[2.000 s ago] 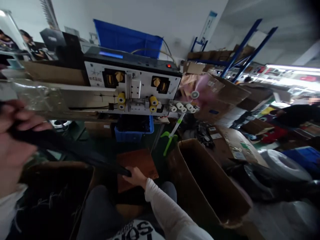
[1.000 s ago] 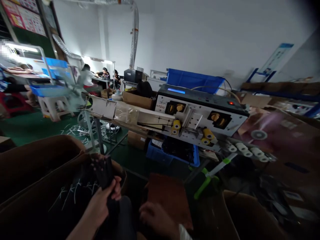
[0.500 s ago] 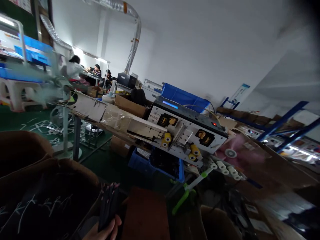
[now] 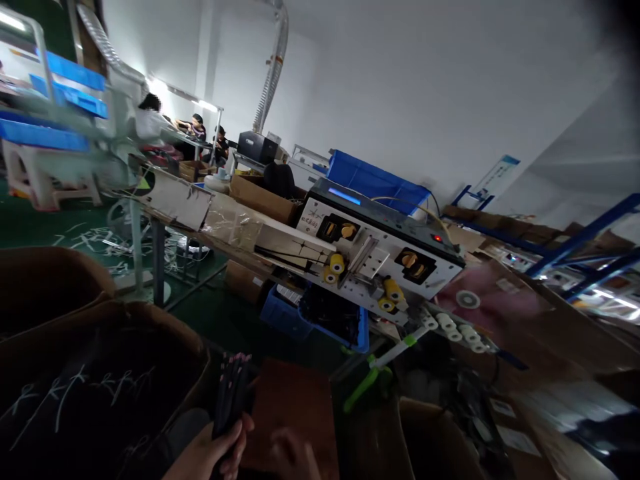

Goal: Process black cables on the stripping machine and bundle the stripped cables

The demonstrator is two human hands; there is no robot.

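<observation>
Right hand (image 4: pixel 294 457) has reappeared, blurred, its grasp unclear; left hand (image 4: pixel 220 450) clenches black cables (image 4: pixel 233 393).

One held bundle (image 4: pixel 232 392), apparently two fans (image 4: pixel 467 299).

The right hand (image 4: pixel 295 460) was blurred and cut by the bottom edge, so its fingers could not be told apart. The lower part of the black cable bundle (image 4: pixel 233 393) was hidden by the left hand (image 4: pixel 227 450), whose wrist passed out of view. Blades of the pink fan (image 4: pixel 467 299) were only a smear. Characters on the wire-processing machine (image 4: pixel 383 247) were too small for reading.
</observation>
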